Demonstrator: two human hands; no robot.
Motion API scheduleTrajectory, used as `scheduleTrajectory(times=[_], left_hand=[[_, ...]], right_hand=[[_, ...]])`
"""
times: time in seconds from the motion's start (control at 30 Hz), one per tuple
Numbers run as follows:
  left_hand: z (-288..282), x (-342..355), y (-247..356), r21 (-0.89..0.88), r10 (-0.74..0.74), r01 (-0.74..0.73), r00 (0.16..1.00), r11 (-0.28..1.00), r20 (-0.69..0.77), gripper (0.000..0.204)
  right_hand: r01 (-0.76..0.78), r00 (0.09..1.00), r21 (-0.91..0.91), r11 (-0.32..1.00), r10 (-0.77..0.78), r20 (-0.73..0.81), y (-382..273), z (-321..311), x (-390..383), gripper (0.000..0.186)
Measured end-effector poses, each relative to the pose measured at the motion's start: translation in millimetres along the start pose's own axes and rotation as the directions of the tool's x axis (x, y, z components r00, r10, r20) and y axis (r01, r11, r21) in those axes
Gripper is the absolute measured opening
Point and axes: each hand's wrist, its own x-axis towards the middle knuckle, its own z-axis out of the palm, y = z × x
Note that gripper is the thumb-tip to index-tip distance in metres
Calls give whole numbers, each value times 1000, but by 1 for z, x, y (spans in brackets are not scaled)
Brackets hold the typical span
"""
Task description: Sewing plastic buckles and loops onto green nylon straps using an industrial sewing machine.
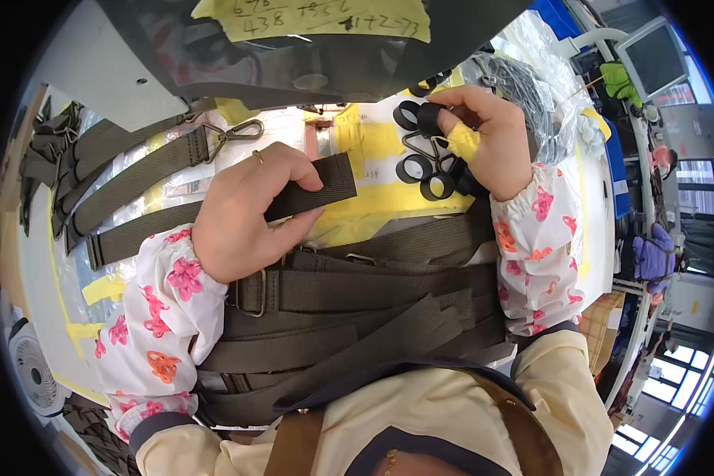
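Head view: our left hand [250, 210] clamps strap [337, 176] near frame middle, thumb under, fingers over; tip pokes out, likely so it lies flat. Our right hand [492, 139], upper right of middle, pinches black loop [430, 119]; other loops [428, 168] sit just below, maybe for easy reach. Strap pile [373, 289] lies lower middle, near us.

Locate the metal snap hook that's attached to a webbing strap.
In the head view, the metal snap hook lies at upper left, on the end of an olive webbing strap, just beyond the left hand.
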Motion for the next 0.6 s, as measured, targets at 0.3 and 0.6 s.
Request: scheduleTrajectory(times=[0.3,0.6], left_hand=[[-4,-2,6,-44,53,-55,997,998,-55,26],[1,-2,3,-75,45,-48,998,996,-42,21]], right_hand=[[-364,924,750,553,110,367,-24,24,-14,22],[-390,897,587,709,150,415,-43,29,-17,24]])
